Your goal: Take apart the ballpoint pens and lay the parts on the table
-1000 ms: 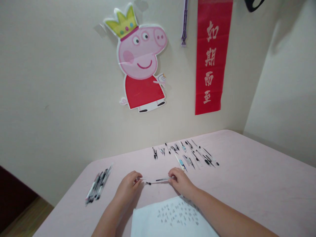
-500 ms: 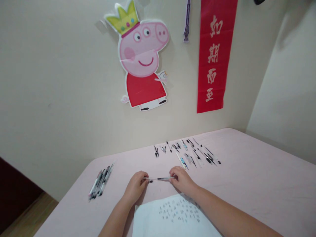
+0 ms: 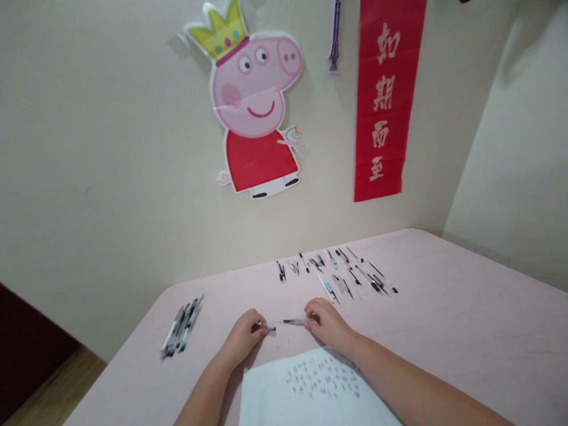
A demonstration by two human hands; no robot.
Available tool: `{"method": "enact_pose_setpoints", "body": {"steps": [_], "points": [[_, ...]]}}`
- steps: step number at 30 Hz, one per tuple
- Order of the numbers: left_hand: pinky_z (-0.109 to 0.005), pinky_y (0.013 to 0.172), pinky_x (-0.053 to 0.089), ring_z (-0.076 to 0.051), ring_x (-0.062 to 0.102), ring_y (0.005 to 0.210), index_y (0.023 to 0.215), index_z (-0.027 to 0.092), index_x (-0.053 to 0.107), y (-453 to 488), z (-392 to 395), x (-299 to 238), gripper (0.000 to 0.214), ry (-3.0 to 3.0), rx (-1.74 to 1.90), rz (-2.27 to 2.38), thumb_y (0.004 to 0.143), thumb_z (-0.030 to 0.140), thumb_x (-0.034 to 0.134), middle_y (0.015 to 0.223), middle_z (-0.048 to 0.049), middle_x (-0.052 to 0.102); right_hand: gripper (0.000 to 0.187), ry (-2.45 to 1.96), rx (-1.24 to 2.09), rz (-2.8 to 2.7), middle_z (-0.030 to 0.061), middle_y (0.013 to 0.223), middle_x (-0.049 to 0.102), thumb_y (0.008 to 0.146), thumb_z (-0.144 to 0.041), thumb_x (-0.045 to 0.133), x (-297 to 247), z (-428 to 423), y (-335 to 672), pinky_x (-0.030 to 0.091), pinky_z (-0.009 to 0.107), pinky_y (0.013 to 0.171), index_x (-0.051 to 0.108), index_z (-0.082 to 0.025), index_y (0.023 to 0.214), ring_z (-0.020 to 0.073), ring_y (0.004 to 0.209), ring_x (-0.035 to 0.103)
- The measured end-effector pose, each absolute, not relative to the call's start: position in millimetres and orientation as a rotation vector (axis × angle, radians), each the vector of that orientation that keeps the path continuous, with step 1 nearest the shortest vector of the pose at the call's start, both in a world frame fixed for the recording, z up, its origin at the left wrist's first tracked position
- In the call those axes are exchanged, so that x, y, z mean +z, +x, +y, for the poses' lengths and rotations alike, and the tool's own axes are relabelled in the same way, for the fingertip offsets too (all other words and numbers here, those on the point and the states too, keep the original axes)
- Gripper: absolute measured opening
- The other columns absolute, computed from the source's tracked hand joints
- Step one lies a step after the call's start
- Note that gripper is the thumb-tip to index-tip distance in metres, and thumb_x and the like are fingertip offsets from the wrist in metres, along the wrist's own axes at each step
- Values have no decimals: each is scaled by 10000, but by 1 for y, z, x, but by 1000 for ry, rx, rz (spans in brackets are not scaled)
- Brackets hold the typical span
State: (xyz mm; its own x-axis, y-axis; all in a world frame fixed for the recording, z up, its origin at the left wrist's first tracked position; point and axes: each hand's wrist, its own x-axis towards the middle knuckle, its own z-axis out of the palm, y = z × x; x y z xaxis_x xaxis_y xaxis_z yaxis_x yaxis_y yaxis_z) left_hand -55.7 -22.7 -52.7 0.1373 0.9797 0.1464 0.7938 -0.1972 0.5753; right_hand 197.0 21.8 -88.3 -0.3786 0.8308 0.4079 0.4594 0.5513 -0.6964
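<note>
Clear, black-ended tube (image 3: 268, 326) in your left hand (image 3: 244, 335), probably a pen barrel, dark-tipped rod (image 3: 293, 321) in your right hand (image 3: 327, 321), nearly level, dark end leftward.

Seeing pale pink across the tabletop (image 3: 444, 331). Got black and whitish on the pen piece (image 3: 298, 321) at right, black, clear and a hint of pink on the pen bundle (image 3: 181, 328) at left, black plus pops of light blue among the far pen parts (image 3: 329, 287). Going white on the near sheet (image 3: 275, 396), dark-speckled. Spotting a pink, red-dressed pig cutout (image 3: 260, 115) and a red banner (image 3: 362, 118) with pale lettering (image 3: 383, 94).
</note>
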Motion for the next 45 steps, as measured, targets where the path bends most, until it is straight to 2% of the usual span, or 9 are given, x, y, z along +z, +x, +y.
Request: {"method": "enact_pose_setpoints", "body": {"steps": [11,19,31,37,42,45], "points": [[-300,773,417,-197,552,859,776,192,652,-45,-24,-32,209,2334,574,1622,739,104,466,862,-66,617,138,-1042,615,-2023,34,850,632,664,-69,650,-87,21,197,412,303,750,593,-188,706,190,824,551],[-283,727,410,-199,594,813,798,200,649,-35,-27,-31,226,2372,423,1662,752,87,458,835,-57,673,71,-1026,598,-2010,45,810,628,748,-109,610,-84,20,196,414,317,757,607,-178,733,198,820,557],[-279,769,446,-183,599,843,855,193,690,-32,-26,-37,300,2286,677,1508,738,39,461,863,-65,652,138,-1028,648,-1942,30,805,613,706,-67,619,-84,21,195,416,303,739,613,-188,774,187,798,548],[-327,884,440,-210,565,1031,856,219,716,-28,-27,-38,281,2301,729,1463,752,54,514,1120,-80,631,126,-1034,651,-1934,30,799,617,717,-71,623,-84,21,195,406,300,733,617,-178,783,178,776,545],[-326,842,445,-203,591,906,813,200,708,-25,-23,-43,175,2398,697,1406,788,106,561,909,-67,696,117,-1027,665,-1945,33,804,618,726,-76,630,-81,20,195,405,297,735,621,-174,789,180,781,545],[-285,796,452,-183,600,865,804,189,700,-28,-22,-40,202,2379,656,1449,797,97,521,894,-65,688,116,-1040,662,-1947,36,803,617,722,-72,631,-82,21,195,401,295,733,622,-168,787,181,778,542]]}}
